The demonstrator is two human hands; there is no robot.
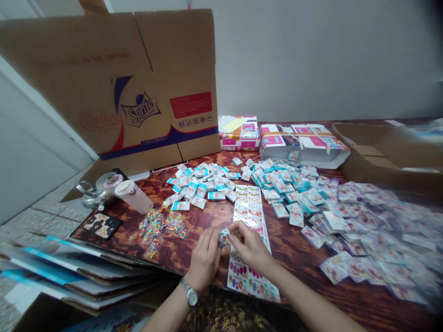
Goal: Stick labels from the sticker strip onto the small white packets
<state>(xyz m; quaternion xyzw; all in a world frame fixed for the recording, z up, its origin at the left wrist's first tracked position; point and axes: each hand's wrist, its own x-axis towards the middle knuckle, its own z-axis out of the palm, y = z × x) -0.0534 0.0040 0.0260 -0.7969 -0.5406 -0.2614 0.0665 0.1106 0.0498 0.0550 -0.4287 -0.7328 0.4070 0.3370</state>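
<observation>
Dim, cool light on the wall (311, 60); packets (394, 235) blur toward the right edge, where the upper corner darkens

We are slanting our bare left forearm (168, 309) in from the bottom edge, up and to the right. Our left hand (203, 257) is showing its back, the fingers (208, 237) lying close together, pointing forward and gripping at their tips. We are reaching our right forearm (306, 297), also bare, in from the lower right and angling it leftward. Our right hand (251, 248) is curling its index finger (238, 225) toward the thumb (237, 242) in a pinch. We are holding both hands low, their fingertips near each other.
</observation>
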